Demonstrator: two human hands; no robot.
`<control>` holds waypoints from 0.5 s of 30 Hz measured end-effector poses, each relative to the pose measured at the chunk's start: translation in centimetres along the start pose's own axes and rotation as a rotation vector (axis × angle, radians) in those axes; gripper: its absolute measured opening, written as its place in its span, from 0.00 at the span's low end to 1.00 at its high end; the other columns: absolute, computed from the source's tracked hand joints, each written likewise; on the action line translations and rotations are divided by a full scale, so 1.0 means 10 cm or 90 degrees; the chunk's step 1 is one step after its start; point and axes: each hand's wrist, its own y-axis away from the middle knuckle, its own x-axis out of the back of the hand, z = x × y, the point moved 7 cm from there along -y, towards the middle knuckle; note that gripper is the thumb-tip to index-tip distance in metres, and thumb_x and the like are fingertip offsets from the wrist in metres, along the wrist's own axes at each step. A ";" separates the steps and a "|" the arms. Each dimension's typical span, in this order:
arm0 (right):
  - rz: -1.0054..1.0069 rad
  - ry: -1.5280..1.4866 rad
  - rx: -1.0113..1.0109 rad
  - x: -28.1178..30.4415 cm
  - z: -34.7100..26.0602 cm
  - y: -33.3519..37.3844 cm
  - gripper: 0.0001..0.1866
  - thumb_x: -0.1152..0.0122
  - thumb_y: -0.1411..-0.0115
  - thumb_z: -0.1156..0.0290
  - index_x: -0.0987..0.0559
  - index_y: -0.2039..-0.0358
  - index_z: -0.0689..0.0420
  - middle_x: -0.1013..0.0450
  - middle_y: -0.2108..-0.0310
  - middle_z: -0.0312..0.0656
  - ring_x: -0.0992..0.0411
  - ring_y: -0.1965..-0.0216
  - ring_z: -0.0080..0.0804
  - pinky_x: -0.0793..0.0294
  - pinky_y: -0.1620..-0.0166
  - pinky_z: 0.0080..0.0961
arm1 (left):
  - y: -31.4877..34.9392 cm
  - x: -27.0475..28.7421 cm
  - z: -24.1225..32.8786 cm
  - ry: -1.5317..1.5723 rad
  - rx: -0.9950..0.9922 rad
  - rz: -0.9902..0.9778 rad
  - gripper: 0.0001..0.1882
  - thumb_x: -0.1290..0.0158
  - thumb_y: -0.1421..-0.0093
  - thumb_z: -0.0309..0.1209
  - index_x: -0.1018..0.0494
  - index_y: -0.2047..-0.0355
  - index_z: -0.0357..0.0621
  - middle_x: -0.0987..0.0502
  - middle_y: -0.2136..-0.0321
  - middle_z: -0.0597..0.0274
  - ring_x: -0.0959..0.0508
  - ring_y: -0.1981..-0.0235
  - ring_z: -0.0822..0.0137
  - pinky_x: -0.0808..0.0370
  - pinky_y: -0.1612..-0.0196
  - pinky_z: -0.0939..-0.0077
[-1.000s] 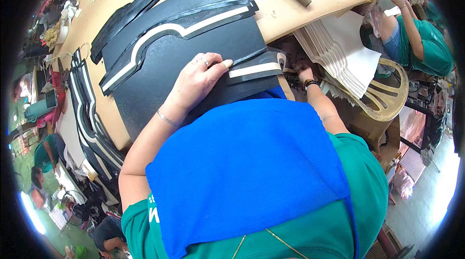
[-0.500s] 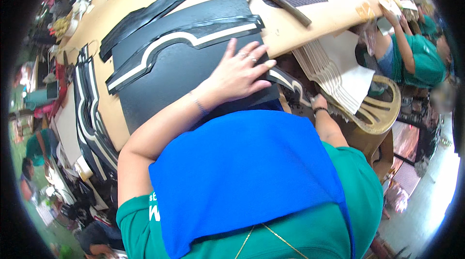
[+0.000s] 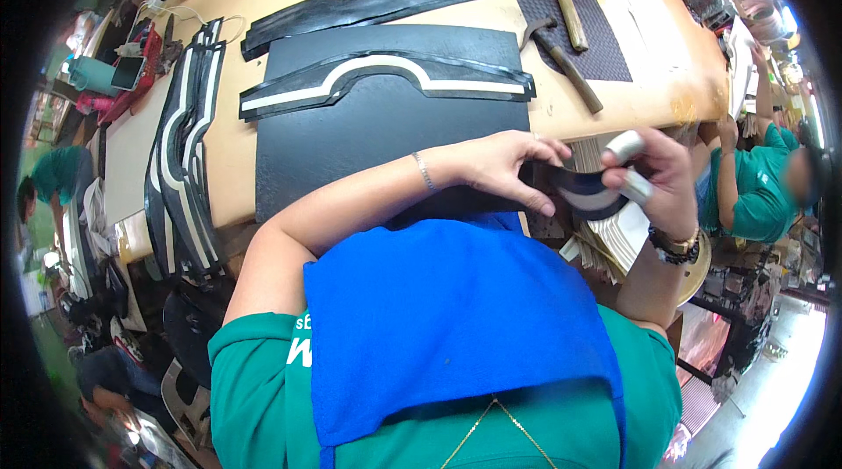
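Note:
My right hand pinches a curved black strip with a white band, held up past the table's near edge. White tape covers two of its fingertips. At the strip's other end is my left hand, thumb and fingers apart, with no grip on it visible; motion blurs the strip here. A black board lies on the table left of the strip. Across that board rest black shaped pieces with a white band, arched in the middle.
More black pieces lie behind the board, and banded ones are stacked to its left. Two hammers sit by a dark textured mat. Pale sheets are stacked below the table edge. A co-worker in green is at the right.
My right hand has risen from beside the pale sheets with the banded strip. My left hand has moved off the black board toward it. The view has shifted.

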 end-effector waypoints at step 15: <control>0.351 -0.242 0.054 0.47 0.98 -0.54 0.10 0.37 0.35 0.70 0.19 0.55 0.57 0.24 0.62 0.30 0.29 0.62 0.15 0.30 0.56 0.14 | 1.70 1.84 1.07 -0.300 0.232 0.475 0.15 0.39 0.38 0.35 0.24 0.57 0.39 0.20 0.66 0.64 0.24 0.62 0.76 0.27 0.56 0.82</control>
